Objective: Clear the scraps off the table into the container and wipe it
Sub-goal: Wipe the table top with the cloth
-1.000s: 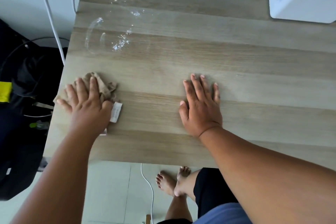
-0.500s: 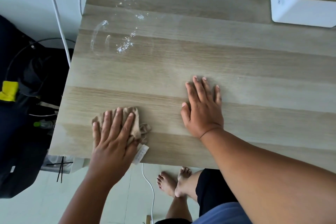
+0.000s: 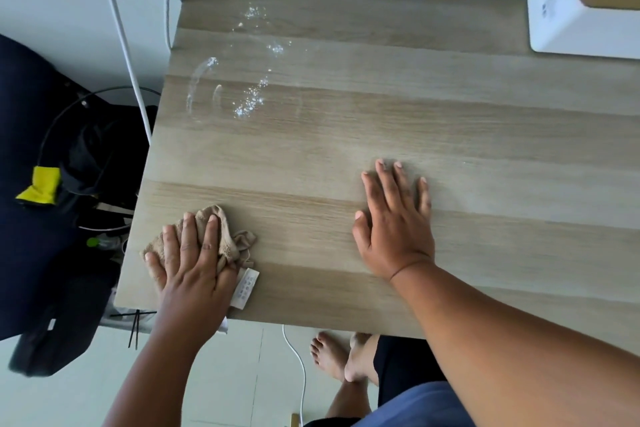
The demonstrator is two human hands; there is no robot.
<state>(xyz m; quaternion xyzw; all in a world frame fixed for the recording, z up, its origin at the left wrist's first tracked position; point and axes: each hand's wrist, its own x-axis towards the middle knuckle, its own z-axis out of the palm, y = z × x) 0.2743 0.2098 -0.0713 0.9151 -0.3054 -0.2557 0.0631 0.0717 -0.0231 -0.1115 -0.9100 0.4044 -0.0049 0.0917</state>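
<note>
My left hand (image 3: 188, 263) presses flat, fingers straight, on a crumpled tan cloth (image 3: 228, 236) near the front left corner of the wooden table (image 3: 346, 135). A white care label (image 3: 245, 288) sticks out from under the hand. My right hand (image 3: 394, 222) lies flat on the tabletop, fingers spread, holding nothing. Wet streaks and droplets (image 3: 249, 104) glisten at the table's far left. No container or scraps show.
A white box (image 3: 575, 14) with a wooden-topped item stands at the far right corner. Dark bags (image 3: 52, 184) and cables crowd the floor left of the table. A white cable (image 3: 298, 364) and my bare feet (image 3: 339, 357) are below the front edge.
My left hand slid the cloth from the left edge toward the front edge, then back a little to the left. My right hand has stayed flat in place.
</note>
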